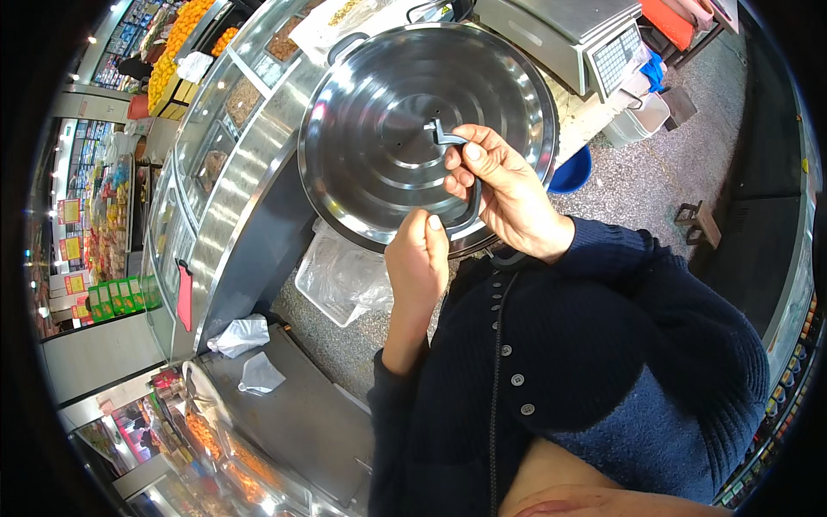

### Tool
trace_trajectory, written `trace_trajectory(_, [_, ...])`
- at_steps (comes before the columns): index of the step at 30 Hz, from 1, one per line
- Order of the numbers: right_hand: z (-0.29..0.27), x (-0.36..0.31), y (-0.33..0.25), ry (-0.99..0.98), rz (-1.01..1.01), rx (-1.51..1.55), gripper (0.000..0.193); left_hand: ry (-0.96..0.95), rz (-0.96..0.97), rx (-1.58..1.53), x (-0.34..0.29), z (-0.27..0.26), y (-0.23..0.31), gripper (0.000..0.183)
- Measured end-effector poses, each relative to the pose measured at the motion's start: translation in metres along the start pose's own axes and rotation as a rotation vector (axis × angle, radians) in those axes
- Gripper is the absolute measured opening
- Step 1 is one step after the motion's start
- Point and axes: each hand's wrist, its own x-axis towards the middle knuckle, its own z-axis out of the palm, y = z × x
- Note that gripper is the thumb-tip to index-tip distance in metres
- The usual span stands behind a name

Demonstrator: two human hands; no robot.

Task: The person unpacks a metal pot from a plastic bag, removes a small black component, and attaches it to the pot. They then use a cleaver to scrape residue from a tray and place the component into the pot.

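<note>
A large round shiny metal lid (366, 129) with ringed steps and small holes near its middle lies in front of me. It rests on a wide pan, whose loop side handle (347, 48) sticks out at the far left. Over the lid, my right hand (517, 194) grips a curved black handle (475, 202) between thumb and fingers. The handle's upper end has a short, light metal piece on it. My left hand (417, 256) is closed at the lid's near edge, beside the handle's lower end. Whatever its fingers hold is hidden.
A weighing scale (594, 52) stands at the far right, above a blue basin (571, 171) and a white bin (637, 121). A glass-fronted counter (233, 185) runs along the left. A white tray with clear plastic (345, 274) lies below. A wooden stool (699, 224) stands right.
</note>
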Motion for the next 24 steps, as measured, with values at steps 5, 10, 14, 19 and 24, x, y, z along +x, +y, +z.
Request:
trace_trajectory(5, [-0.003, 0.003, -0.002, -0.058, 0.137, 0.092, 0.028, 0.141, -0.171, -0.431, -0.001, -0.002, -0.011, 0.031])
trace_trajectory(10, [-0.009, 0.006, 0.007, -0.137, 0.068, 0.191, 0.032, 0.018, -0.173, -1.164, -0.003, 0.004, -0.013, 0.042])
trace_trajectory(14, [-0.004, -0.008, 0.015, -0.244, 0.008, -0.061, 0.039, 0.163, -0.194, -1.372, -0.002, 0.011, -0.016, 0.043])
trace_trajectory(19, [-0.006, -0.015, -0.011, -0.564, 0.04, -0.866, 0.035, 0.282, 0.065, -1.247, -0.001, 0.0, -0.015, 0.038])
trace_trajectory(24, [-0.002, 0.011, -0.033, -0.494, 0.133, -0.943, 0.036, 0.376, 0.189, -0.617, -0.004, -0.026, 0.004, 0.038])
